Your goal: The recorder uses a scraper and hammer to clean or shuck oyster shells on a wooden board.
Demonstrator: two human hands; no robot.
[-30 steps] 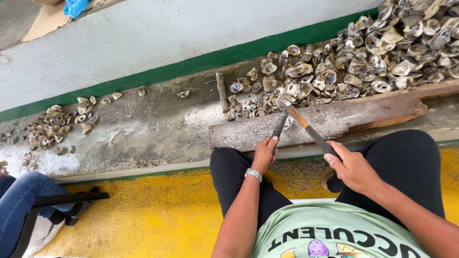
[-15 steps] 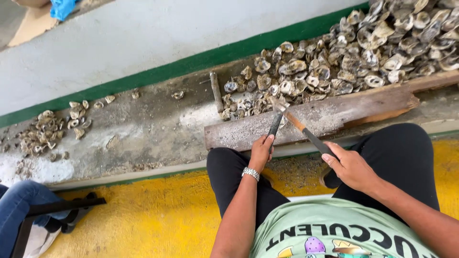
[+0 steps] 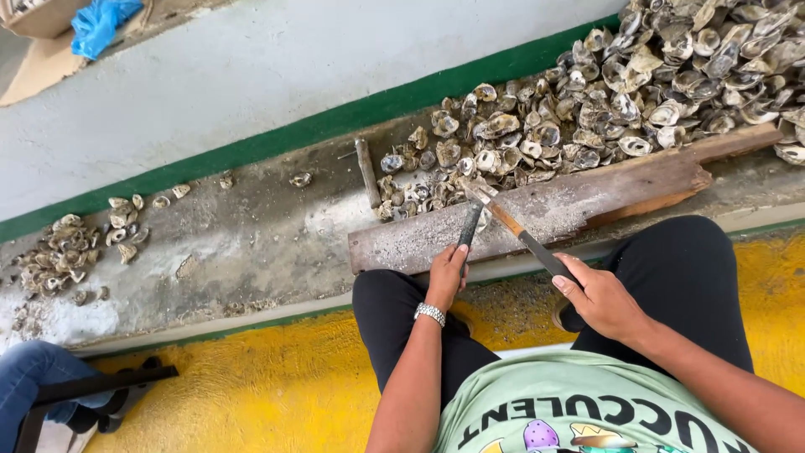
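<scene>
My left hand (image 3: pixel 445 274), with a metal bracelet at the wrist, grips a dark rod-like tool (image 3: pixel 468 230) that points up to the plank. My right hand (image 3: pixel 597 298) holds the handle of a long knife (image 3: pixel 513 230). The tips of both tools meet at an oyster shell (image 3: pixel 475 190) on the near edge of a weathered wooden plank (image 3: pixel 579 201). Behind the plank lies a big heap of oyster shells (image 3: pixel 637 75). My knees in black trousers (image 3: pixel 671 268) frame the plank.
A smaller pile of shells (image 3: pixel 63 252) lies at the left on the wet concrete ledge (image 3: pixel 251 243). A short metal bar (image 3: pixel 366 172) rests by the heap. A green stripe and pale wall run behind. Another person's jeans-clad leg (image 3: pixel 33 386) and a dark bar sit on the yellow floor at the lower left.
Both hands and tools keep the same hold at the shell on the plank. The view has shifted slightly; nothing else moved.
</scene>
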